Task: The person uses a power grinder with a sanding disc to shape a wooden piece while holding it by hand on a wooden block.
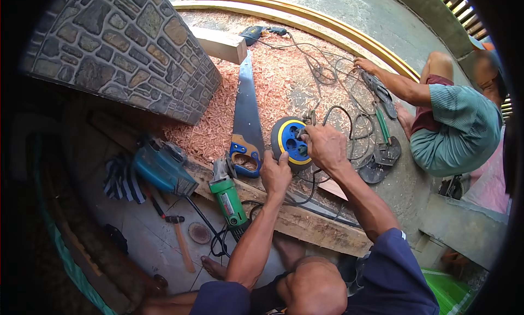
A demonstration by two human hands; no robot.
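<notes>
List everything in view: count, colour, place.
Patterned block: one, grey, upper left
Timber: several, pale, top and centre
Handsaw: one, grey blade, centre
Socket reel: one, blue-yellow, centre
Grinder: one, green, lower centre
Drill: one, blue, top
Power tool: one, teal, left
Hammer: one, brown handle, lower left
Cloth: one, striped, left
Shavings: many, pinkish, centre
Cords: several, dark, right
Slippers: several, dark, right
Co-worker: one, green shirt, right
Left fingers, right fingers: two sets, bare, at reel

At centre, the cord reel (291,146) is faced in blue and ringed in yellow; 2 colours, blue and tan, are borne by the saw handle (252,149). At upper left, a panel (123,50) is patterned in grey-brown stonework; below centre, the grinder (229,202) is coloured green.
</notes>
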